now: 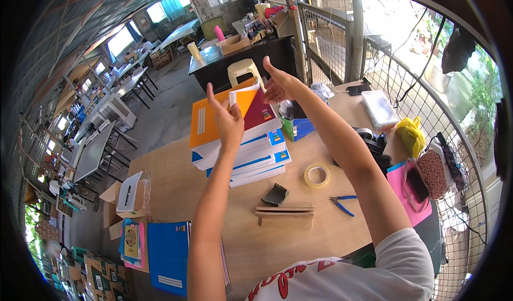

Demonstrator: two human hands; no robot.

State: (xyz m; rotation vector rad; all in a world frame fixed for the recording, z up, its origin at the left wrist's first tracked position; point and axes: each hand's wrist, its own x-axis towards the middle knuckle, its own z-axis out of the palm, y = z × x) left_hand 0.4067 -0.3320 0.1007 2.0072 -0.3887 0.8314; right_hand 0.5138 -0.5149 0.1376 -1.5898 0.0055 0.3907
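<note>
A tall stack of notebooks stands at the far edge of the table, with an orange notebook (pixel 206 122) and a maroon notebook (pixel 263 114) side by side on top. Over them rises a lifted orange and white corner (pixel 245 99), perhaps a cover with pages. My left hand (pixel 228 122) is over the orange notebook, forefinger stretched up, beside that corner; whether it touches is unclear. To its right my right hand (pixel 280 86) is spread, thumb up, fingertips near the maroon notebook. Blue-covered notebooks (pixel 278 138) lie lower in the stack, their white page edges facing me.
Nearer me are a tape roll (pixel 317 176), blue-handled pliers (pixel 343 205), a dark angular piece (pixel 275 194) and wooden strips (pixel 285 211). Blue notebooks (pixel 168 255) lie at the left front. A clear plastic box (pixel 379 109) and yellow bundle (pixel 411 136) sit at right.
</note>
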